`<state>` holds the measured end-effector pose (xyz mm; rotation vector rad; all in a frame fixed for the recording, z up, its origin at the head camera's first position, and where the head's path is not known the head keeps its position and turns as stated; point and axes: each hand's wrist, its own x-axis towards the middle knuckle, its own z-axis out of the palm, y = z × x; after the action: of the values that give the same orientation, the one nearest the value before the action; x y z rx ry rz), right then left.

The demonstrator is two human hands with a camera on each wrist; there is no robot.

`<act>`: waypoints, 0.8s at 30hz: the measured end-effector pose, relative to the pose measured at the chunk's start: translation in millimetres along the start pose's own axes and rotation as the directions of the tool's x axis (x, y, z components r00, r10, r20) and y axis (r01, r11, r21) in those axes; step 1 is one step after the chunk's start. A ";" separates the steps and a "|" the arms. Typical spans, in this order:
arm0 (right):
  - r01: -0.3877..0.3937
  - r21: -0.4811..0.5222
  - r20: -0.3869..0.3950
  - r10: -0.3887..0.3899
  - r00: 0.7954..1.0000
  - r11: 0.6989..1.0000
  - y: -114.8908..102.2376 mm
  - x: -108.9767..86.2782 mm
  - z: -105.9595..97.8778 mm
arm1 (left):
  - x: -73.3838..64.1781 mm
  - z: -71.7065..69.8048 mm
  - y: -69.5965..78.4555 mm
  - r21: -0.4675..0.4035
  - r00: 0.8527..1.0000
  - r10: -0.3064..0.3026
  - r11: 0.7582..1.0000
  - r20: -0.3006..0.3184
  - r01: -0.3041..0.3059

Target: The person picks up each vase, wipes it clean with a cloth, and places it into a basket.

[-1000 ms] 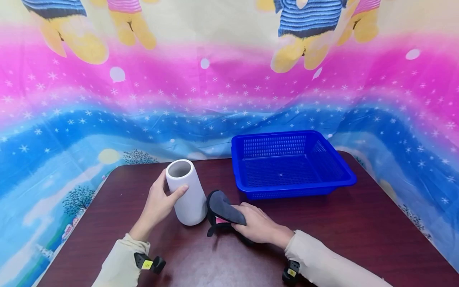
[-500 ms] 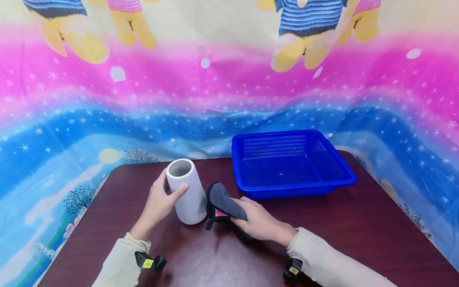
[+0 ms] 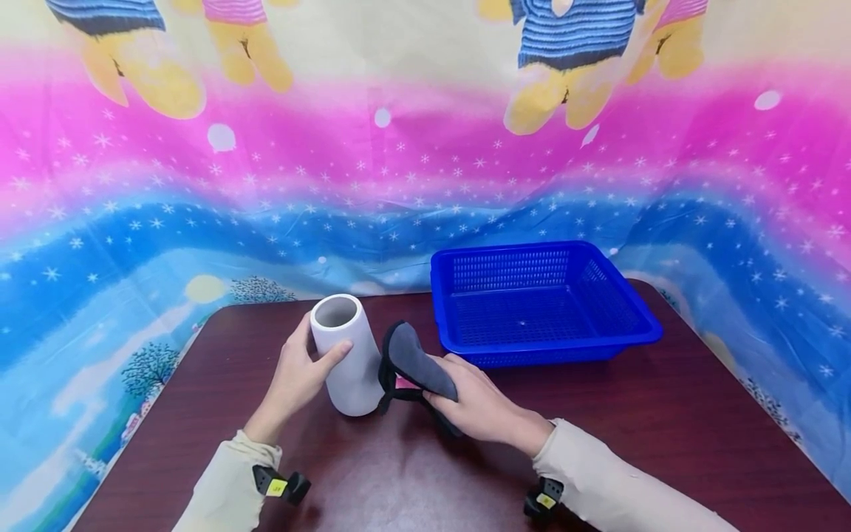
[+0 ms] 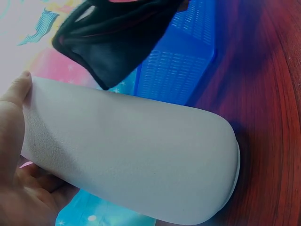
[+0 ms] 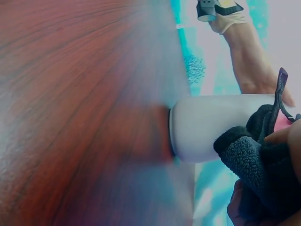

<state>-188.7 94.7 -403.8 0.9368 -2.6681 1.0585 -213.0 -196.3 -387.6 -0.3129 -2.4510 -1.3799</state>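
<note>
Cloth (image 3: 417,363): raised along the vase's side since a second ago, its loose strap lifted with it; right hand (image 3: 475,399) clasps it, thumb and fingers bent over the folded fabric. Grey plush face, black edging, pink patch within; position just right of the vase, contact not certain.

Vase (image 3: 352,369): nearly unmoved, white, matt, tapering to a round open mouth; standing mouth up on the table (image 3: 399,480). Left hand (image 3: 295,377) grips it near the rim, thumb in front.

Basket (image 3: 545,346): blue, perforated, behind the right hand, unshifted.
</note>
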 end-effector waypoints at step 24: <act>0.004 0.110 -0.135 0.011 0.991 0.994 -21.5 24.3 -2.8 | 1.0 0.5 -1.9 0.019 1.000 0.013 1.000 -0.012 -0.012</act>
<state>-195.8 72.2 -381.3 0.8454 -2.5258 1.2345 -214.6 -196.9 -389.0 -0.3139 -2.4469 -1.3483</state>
